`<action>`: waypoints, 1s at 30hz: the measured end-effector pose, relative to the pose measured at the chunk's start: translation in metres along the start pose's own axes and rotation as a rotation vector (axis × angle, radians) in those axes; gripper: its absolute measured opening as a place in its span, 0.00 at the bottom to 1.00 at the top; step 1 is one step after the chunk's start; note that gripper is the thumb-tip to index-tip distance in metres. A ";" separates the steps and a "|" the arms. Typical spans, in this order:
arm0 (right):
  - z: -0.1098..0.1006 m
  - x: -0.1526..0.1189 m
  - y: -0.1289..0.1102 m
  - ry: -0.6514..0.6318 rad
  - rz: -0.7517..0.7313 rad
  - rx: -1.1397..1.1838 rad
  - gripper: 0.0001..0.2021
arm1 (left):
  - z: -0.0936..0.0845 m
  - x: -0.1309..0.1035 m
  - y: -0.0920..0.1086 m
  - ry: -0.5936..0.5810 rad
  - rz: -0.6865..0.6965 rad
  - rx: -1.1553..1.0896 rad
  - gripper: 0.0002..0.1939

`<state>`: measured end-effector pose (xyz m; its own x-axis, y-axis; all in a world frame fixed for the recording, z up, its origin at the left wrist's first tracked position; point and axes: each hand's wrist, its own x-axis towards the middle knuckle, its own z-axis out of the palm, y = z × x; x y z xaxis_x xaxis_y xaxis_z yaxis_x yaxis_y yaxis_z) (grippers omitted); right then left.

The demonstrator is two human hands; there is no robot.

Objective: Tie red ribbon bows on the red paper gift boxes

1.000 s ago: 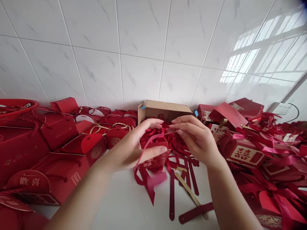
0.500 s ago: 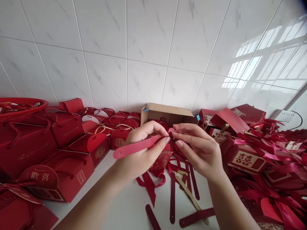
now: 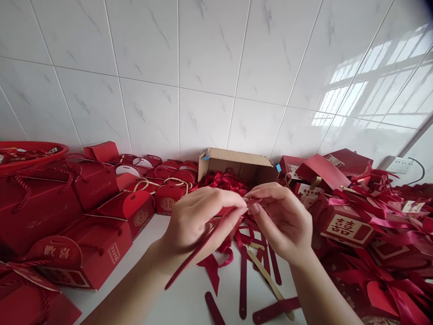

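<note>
A long red strap (image 3: pixel 188 263) with a rounded end hangs down and left from my left hand (image 3: pixel 198 216), seen almost edge-on. My left thumb and forefinger pinch it near its upper end. My right hand (image 3: pixel 286 221) meets the left fingertips and also pinches the red strap end there. Any small fastener between the fingertips is hidden. Below the hands, loose dark red straps (image 3: pixel 243 284) with end holes lie on the white tabletop (image 3: pixel 179 302), beside a gold strap (image 3: pixel 270 280) and a piece of red ribbon (image 3: pixel 211 271).
Red gift boxes (image 3: pixel 91 253) with rope handles fill the left side. An open cardboard box (image 3: pixel 237 155) of red ribbon stands against the tiled wall (image 3: pixel 209 54). More ribboned red boxes (image 3: pixel 348 225) are piled at right, and a red basin (image 3: pixel 57 155) sits at far left.
My left hand has turned over, so the strap swung from lying nearly level with its face showing to pointing down, edge-on. Both hands have dropped slightly, fingertips still together.
</note>
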<state>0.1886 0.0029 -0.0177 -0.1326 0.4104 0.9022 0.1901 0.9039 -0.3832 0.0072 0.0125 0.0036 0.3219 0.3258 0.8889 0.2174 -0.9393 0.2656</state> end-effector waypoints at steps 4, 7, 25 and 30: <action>-0.006 0.002 0.002 0.031 -0.168 -0.071 0.15 | -0.017 0.003 -0.001 -0.243 -0.030 -0.106 0.16; -0.012 0.004 0.002 -0.052 -0.261 -0.142 0.17 | -0.028 0.005 0.002 -0.298 -0.174 -0.111 0.16; -0.007 0.005 -0.007 -0.069 -0.349 -0.266 0.18 | -0.017 0.002 0.012 -0.270 -0.375 -0.070 0.10; -0.005 0.005 -0.004 -0.121 -0.347 -0.261 0.15 | -0.018 0.000 0.008 -0.287 -0.409 0.007 0.08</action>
<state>0.1925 0.0007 -0.0107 -0.3414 0.1135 0.9330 0.3512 0.9362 0.0146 -0.0076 0.0030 0.0129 0.4490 0.6849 0.5739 0.3849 -0.7278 0.5675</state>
